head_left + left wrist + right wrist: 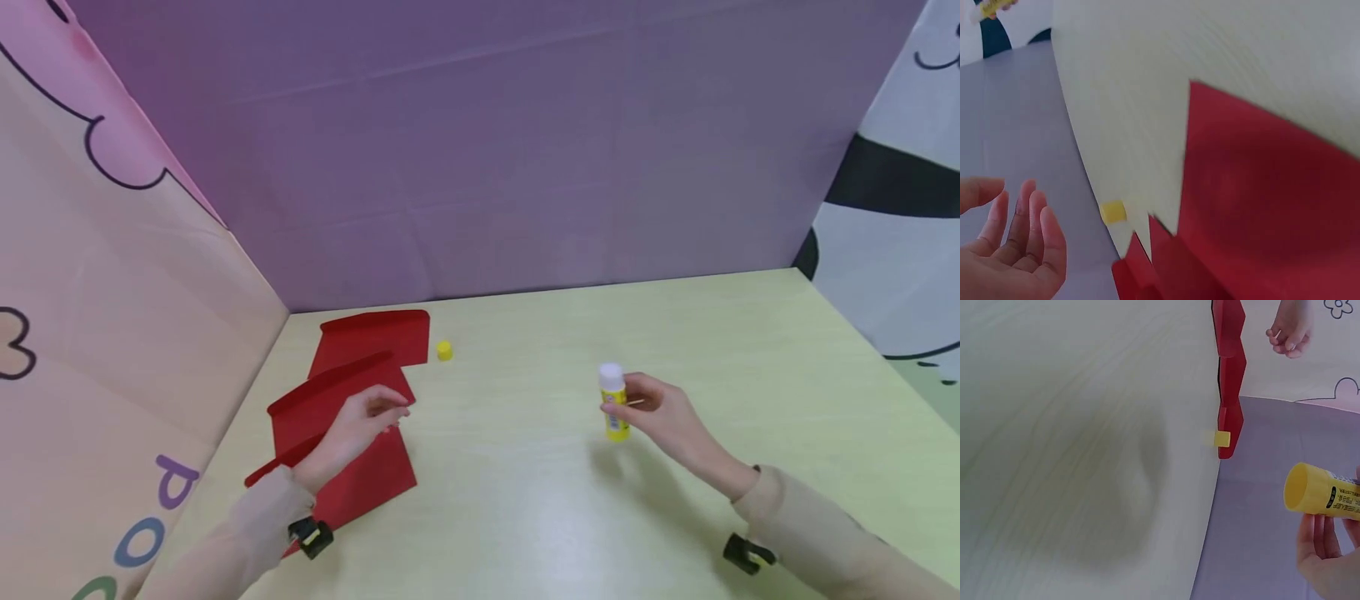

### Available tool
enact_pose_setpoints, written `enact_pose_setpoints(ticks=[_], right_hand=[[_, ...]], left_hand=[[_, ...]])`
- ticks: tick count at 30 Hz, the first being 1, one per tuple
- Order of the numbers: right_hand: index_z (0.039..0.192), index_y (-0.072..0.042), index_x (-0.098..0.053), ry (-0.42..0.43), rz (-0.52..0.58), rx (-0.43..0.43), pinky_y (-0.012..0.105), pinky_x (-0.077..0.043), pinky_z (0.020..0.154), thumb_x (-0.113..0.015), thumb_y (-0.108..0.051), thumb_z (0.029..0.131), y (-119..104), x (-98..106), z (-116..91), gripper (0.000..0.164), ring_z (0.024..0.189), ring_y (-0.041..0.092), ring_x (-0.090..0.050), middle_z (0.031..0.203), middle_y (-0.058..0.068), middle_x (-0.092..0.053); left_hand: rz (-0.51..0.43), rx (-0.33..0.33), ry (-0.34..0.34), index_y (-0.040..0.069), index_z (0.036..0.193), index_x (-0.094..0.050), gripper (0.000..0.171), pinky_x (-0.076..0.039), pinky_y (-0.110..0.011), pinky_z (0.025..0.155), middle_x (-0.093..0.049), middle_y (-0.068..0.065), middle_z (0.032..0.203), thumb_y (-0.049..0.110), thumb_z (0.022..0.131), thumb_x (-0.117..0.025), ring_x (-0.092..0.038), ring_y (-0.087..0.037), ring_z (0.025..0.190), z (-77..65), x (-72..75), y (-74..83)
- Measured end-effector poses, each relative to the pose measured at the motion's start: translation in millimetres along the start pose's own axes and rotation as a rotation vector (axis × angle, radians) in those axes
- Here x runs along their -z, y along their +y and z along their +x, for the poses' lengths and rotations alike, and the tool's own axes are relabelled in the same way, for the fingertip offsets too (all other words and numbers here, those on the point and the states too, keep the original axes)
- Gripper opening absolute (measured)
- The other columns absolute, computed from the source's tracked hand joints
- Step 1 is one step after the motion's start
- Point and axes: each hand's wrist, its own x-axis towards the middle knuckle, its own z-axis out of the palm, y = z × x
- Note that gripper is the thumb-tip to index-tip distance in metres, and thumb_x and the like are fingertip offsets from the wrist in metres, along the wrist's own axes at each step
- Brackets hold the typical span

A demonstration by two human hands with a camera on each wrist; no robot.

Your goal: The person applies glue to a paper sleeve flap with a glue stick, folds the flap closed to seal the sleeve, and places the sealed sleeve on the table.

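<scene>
My right hand (667, 417) grips a yellow glue stick (615, 413) with a white upper end, holding it upright above the table. From the right wrist view, the yellow base of the glue stick (1300, 487) faces the camera and fingers wrap its side. My left hand (365, 421), fingers loosely bent around nothing, hovers over red paper envelopes (375, 483) at the left. These envelopes lie in an overlapping row, their flaps raised along the left or far edge. In the left wrist view, the left hand (1016, 250) shows its palm and separated fingers.
A small yellow cap (445, 350) stands on the pale wooden table (510, 500), just right of the farthest envelope (375, 340). A purple cloth wall (487, 167) closes the back, with printed panels on the left (112, 292) and right (900, 250).
</scene>
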Motion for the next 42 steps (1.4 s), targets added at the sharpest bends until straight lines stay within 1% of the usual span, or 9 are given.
enact_pose_setpoints(ticks=[7,13,19,23,27,29,36,39,42], right_hand=[[0.106,-0.001,-0.059,0.025,-0.056,0.058,0.023,-0.049,0.068,-0.067,-0.019,0.079,4.2,3.4,-0.4,0.033,0.079,0.013,-0.058,0.094,0.01,-0.063],[0.108,-0.001,-0.057,0.033,-0.093,0.098,0.022,-0.049,0.064,-0.069,-0.017,0.077,7.8,7.0,-4.2,0.037,0.081,0.013,-0.058,0.095,0.009,-0.063],[0.106,0.0,-0.058,0.049,-0.138,0.113,0.021,-0.05,0.06,-0.07,-0.017,0.075,10.9,9.5,-6.0,0.037,0.082,0.02,-0.059,0.095,0.011,-0.063],[0.105,0.0,-0.059,0.05,-0.156,0.124,0.021,-0.05,0.061,-0.07,-0.016,0.075,13.3,11.8,-6.2,0.036,0.082,0.023,-0.059,0.094,0.011,-0.063],[0.104,0.0,-0.059,0.039,-0.157,0.133,0.021,-0.05,0.061,-0.07,-0.015,0.075,15.2,13.5,-6.5,0.034,0.082,0.019,-0.058,0.096,0.011,-0.062],[0.104,-0.001,-0.06,0.036,-0.156,0.141,0.021,-0.05,0.061,-0.07,-0.016,0.075,16.1,13.7,-6.5,0.034,0.082,0.015,-0.058,0.096,0.01,-0.062],[0.1,-0.004,-0.063,0.045,-0.182,0.204,0.023,-0.05,0.064,-0.072,-0.014,0.073,20.3,11.9,-6.6,0.03,0.078,0.003,-0.054,0.093,0.005,-0.062],[0.099,-0.004,-0.063,0.051,-0.185,0.224,0.023,-0.05,0.064,-0.072,-0.013,0.073,21.5,10.5,-6.0,0.029,0.077,0.002,-0.054,0.092,0.004,-0.062],[0.097,-0.004,-0.064,0.059,-0.192,0.241,0.024,-0.05,0.065,-0.072,-0.012,0.072,22.7,9.5,-5.0,0.028,0.077,0.002,-0.054,0.09,0.004,-0.063]], left_hand=[[0.207,-0.104,0.106,0.004,0.107,-0.055,0.026,-0.049,-0.032,0.074,-0.056,-0.011,0.104,0.014,0.084,-0.06,-0.053,-0.024,0.092,-4.2,28.1,-12.1],[0.307,-0.132,0.144,0.004,0.106,-0.055,0.025,-0.048,-0.029,0.071,-0.057,-0.013,0.103,0.016,0.085,-0.059,-0.054,-0.023,0.088,-5.2,45.7,-23.1],[0.437,-0.123,0.111,0.0,0.11,-0.052,0.031,-0.05,-0.035,0.071,-0.056,-0.016,0.105,0.017,0.085,-0.059,-0.054,-0.026,0.088,-7.6,59.5,-39.9],[0.482,-0.066,0.052,-0.005,0.117,-0.047,0.044,-0.051,-0.038,0.07,-0.053,-0.021,0.109,0.02,0.084,-0.06,-0.055,-0.028,0.089,-10.1,66.8,-52.2],[0.522,-0.026,-0.005,-0.009,0.12,-0.042,0.055,-0.051,-0.04,0.07,-0.05,-0.026,0.111,0.024,0.081,-0.064,-0.054,-0.032,0.09,-15.5,73.4,-62.4],[0.544,-0.031,-0.017,-0.011,0.119,-0.043,0.057,-0.051,-0.041,0.07,-0.05,-0.026,0.11,0.022,0.079,-0.066,-0.053,-0.033,0.091,-18.1,76.6,-66.4],[0.644,-0.069,-0.034,-0.014,0.107,-0.048,0.044,-0.051,-0.041,0.067,-0.056,-0.024,0.097,0.003,0.072,-0.069,-0.055,-0.035,0.084,-24.1,84.3,-78.7],[0.707,-0.099,-0.011,-0.012,0.099,-0.053,0.033,-0.05,-0.042,0.067,-0.058,-0.02,0.089,-0.003,0.072,-0.067,-0.056,-0.032,0.079,-25.6,86.4,-83.2],[0.737,-0.13,0.005,-0.008,0.088,-0.057,0.018,-0.05,-0.04,0.063,-0.059,-0.013,0.078,-0.007,0.072,-0.065,-0.057,-0.027,0.07,-27.3,88.3,-86.4]])
